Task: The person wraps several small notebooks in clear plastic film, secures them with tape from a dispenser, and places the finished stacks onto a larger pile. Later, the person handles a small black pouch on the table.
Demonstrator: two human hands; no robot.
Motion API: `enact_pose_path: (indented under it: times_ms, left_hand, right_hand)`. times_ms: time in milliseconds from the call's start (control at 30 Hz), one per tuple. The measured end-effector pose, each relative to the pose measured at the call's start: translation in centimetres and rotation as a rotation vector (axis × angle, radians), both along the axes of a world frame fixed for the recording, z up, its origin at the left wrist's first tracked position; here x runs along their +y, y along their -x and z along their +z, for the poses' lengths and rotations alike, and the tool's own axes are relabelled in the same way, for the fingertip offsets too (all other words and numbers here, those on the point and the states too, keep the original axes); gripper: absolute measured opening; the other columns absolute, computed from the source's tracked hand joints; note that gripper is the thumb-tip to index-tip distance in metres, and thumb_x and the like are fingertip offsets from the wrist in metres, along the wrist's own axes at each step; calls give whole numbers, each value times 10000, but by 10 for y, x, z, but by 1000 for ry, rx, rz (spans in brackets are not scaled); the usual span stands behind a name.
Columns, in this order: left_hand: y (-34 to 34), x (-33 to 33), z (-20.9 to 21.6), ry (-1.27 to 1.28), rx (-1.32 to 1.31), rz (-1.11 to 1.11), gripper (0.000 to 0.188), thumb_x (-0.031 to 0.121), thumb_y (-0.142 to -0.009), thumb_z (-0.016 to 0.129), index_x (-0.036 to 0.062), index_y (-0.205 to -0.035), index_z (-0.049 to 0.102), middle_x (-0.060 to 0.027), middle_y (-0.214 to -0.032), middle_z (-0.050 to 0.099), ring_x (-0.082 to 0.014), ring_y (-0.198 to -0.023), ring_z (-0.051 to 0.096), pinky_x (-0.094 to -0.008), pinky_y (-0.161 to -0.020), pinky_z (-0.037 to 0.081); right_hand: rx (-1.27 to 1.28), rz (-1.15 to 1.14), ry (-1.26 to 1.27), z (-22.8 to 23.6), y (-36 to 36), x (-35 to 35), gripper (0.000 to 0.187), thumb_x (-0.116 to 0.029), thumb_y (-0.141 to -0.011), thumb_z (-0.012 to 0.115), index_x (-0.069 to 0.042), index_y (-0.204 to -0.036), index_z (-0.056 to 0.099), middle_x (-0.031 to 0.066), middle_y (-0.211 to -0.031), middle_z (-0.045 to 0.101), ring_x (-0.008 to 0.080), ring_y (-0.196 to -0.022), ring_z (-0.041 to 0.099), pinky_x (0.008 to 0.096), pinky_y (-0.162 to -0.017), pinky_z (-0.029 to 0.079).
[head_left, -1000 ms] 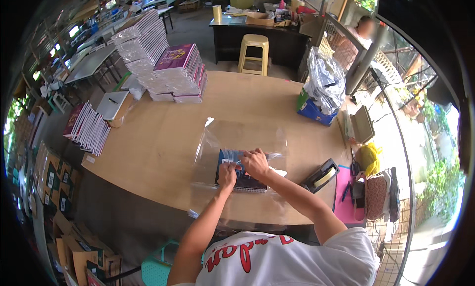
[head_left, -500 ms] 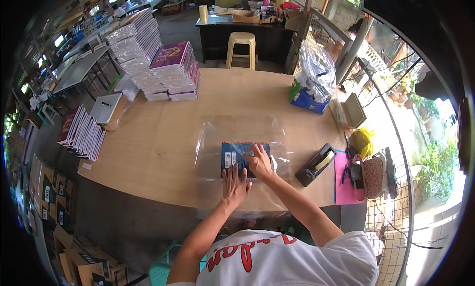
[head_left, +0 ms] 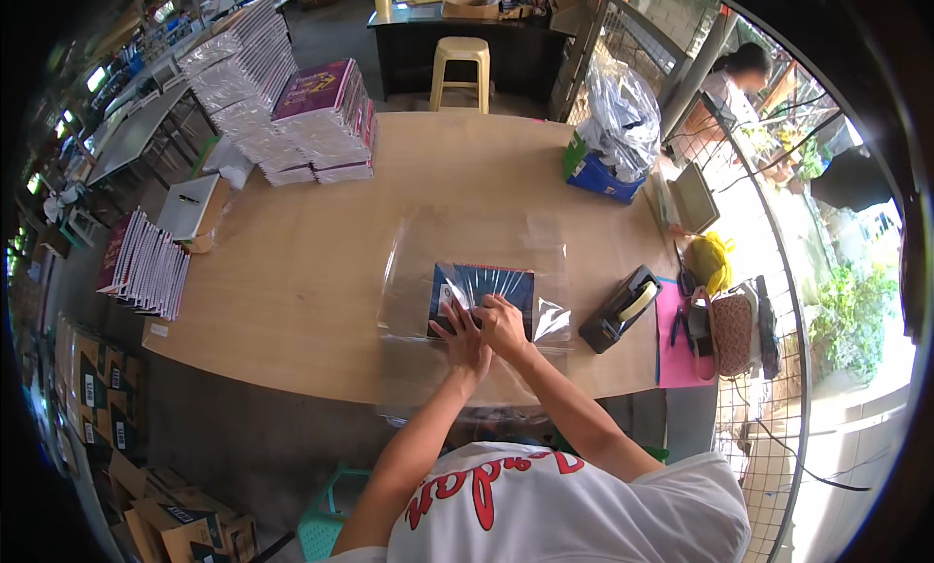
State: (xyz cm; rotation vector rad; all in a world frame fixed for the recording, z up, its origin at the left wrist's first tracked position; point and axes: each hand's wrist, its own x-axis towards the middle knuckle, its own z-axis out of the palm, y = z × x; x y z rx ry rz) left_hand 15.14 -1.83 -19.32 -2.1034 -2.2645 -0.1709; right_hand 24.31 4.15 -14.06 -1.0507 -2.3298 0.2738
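Observation:
A dark blue book lies on a sheet of clear plastic film spread over the wooden table. Film also covers the book, with shiny creases fanning out towards my right hand. That hand is closed at the book's near part, its fingers gathered on the film. Beside it, my left hand rests on the book's near left part with its fingers spread, pressing the film down. A black tape dispenser with a roll of tape stands to the right of the film.
Stacks of wrapped purple books rise at the table's far left; more books lie at its left edge. A blue box full of plastic stands far right. Pliers and a woven pouch sit near the right edge.
My right hand has moved nearer, next to my left hand, and its fingers have closed. The film over the book is now drawn into creases. A person has come into view beyond the fence.

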Motion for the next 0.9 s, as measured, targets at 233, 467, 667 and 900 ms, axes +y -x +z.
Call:
enact_pose_path:
  times_ms: [233,467,667,900]
  left_hand:
    - [2,2,0,-152,4,20,744,394,-872,604,-60,-1421,388,-382,-1539,152,-593,-1431,85,-827,-1012,147]
    - [78,-37,93,-160,-182,-383,636,260,-812,711,146,-1409,522,-136,-1569,334,-432,-1441,285,-780,-1056,162]
    - [195,50,46,-199,-183,-433,200,89,-839,652,206,-938,780,-79,-1317,594,-297,-1263,515,-611,-1123,232]
    - [83,-27,60,-482,-501,-401,396,103,-873,641,129,-1266,611,-141,-1308,587,-265,-1256,535,-607,-1138,239]
  right_hand:
    - [-129,73,58,-4,5,3,98,-140,-772,608,-71,-722,656,88,-832,594,311,-847,630,434,-716,534]
    - [-379,35,189,16,-20,-31,790,-253,-761,744,25,-1426,418,187,-1281,462,375,-1243,454,560,-1049,398]
    - [-302,62,109,-4,4,-38,777,-203,-746,726,35,-1419,418,175,-1272,476,365,-1240,455,580,-1085,354]
    - [-274,-25,81,-13,-10,-41,637,-151,-799,615,22,-1392,455,168,-1236,505,358,-1214,479,571,-1102,335]
